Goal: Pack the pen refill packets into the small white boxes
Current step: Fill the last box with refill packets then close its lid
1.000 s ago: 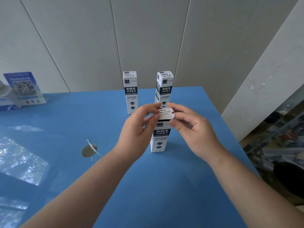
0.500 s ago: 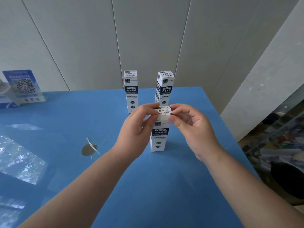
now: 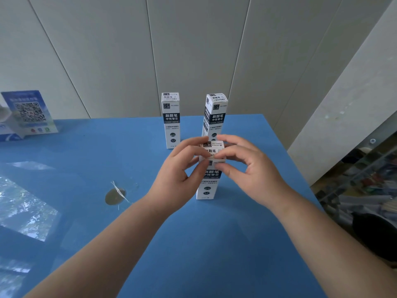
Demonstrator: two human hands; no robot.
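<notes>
Both hands have shifted little: left hand (image 3: 179, 171) and right hand (image 3: 250, 168) still pinch the near box's (image 3: 207, 186) top flap, fingers curled.

Left hand (image 3: 175, 175), right hand (image 3: 250, 172), bare forearms, no sleeves

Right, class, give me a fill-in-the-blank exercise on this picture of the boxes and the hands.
1. The number of tall white boxes standing upright on the blue table is ____.
2. Both the left hand and the right hand are at the top flap of the ____ box.
3. The sign with the QR code stands at the table's far ____ corner.

Missing words: three; nearest; left
</notes>
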